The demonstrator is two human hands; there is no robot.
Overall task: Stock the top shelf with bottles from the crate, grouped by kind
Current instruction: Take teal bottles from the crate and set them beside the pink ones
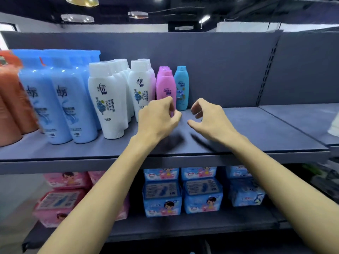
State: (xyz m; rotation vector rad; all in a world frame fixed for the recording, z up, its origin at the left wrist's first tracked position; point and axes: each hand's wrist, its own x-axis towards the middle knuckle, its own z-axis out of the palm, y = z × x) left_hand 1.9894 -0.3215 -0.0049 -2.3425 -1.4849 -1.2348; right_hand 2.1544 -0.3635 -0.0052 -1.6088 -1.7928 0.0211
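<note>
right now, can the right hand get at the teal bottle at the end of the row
Probably yes. The right hand hovers empty in front and right of the teal bottle; only bare shelf lies between them, and nothing stands at its right.

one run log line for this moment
left hand: curled, empty, before pink bottles | right hand: loosely curled, empty, over top shelf | teal bottle: upright

- Top shelf [238, 129]: rows of bottles run from nine o'clock to twelve.
- Large bottles [60, 99] at nine; capped bottles [108, 99] just right of them.
- Small bottles [166, 85] at twelve, lone bottle [181, 87] just beside, at three.
- Left hand [157, 118] before the small bottles; right hand [209, 116] at its three o'clock, apart.
- Packets [201, 195] on the lower shelf [183, 230], six o'clock.
</note>
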